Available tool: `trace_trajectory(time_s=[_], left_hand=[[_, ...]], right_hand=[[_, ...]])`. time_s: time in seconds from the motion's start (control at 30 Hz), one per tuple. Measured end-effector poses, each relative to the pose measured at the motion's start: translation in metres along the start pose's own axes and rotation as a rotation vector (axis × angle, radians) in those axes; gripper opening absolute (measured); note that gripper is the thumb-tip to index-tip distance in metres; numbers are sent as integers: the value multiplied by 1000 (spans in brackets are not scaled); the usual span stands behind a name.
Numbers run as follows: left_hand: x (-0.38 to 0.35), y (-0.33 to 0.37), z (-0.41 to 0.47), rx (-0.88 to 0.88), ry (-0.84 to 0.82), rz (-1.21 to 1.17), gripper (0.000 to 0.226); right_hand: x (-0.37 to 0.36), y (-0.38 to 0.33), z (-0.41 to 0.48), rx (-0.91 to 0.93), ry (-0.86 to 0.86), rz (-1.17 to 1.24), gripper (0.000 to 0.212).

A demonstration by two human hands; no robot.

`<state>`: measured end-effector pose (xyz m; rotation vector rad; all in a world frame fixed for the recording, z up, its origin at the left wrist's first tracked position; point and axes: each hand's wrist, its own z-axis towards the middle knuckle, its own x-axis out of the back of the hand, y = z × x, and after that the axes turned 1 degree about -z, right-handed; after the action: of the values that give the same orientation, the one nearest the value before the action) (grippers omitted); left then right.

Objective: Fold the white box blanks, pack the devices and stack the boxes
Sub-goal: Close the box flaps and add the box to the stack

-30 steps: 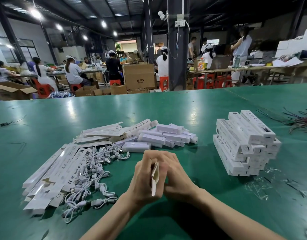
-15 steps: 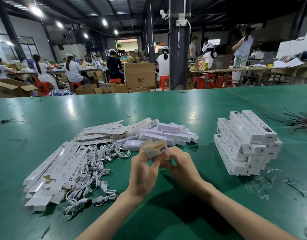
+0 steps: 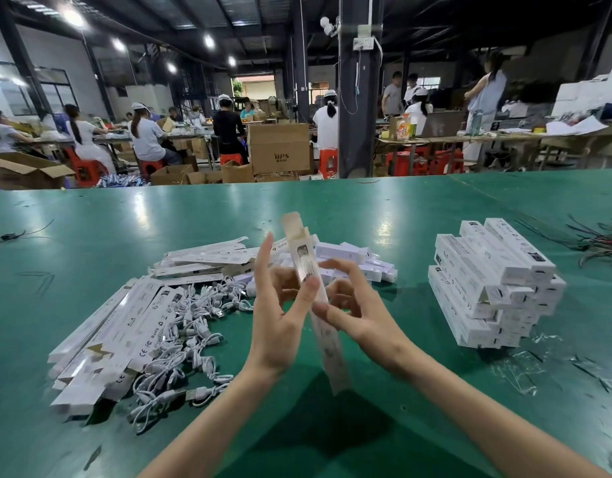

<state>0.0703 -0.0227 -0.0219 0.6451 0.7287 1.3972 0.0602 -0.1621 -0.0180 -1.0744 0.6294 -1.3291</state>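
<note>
The white box blank (image 3: 332, 353), tilted upright over the near middle of the green table (image 3: 201, 215), was pinched by the left hand (image 3: 273, 322) and the right hand (image 3: 366, 322), and it seemed light, thin and easily creased, best held by its long edges.

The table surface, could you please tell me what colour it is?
The table is glossy green, best seen in the head view.
</note>
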Motion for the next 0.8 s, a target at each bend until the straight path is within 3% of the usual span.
trace_trajectory(time_s=[0.2, 0.47, 0.8], left_hand=[[1, -5, 0, 181, -76, -96, 40], [-1, -10, -3, 337, -109, -73, 13], [7, -16, 3, 520, -42, -90, 17]], right_hand=[[14, 1, 6, -131, -101, 229, 56], [14, 17, 5, -242, -85, 298, 37], [10, 24, 5, -318, -72, 269, 24]])
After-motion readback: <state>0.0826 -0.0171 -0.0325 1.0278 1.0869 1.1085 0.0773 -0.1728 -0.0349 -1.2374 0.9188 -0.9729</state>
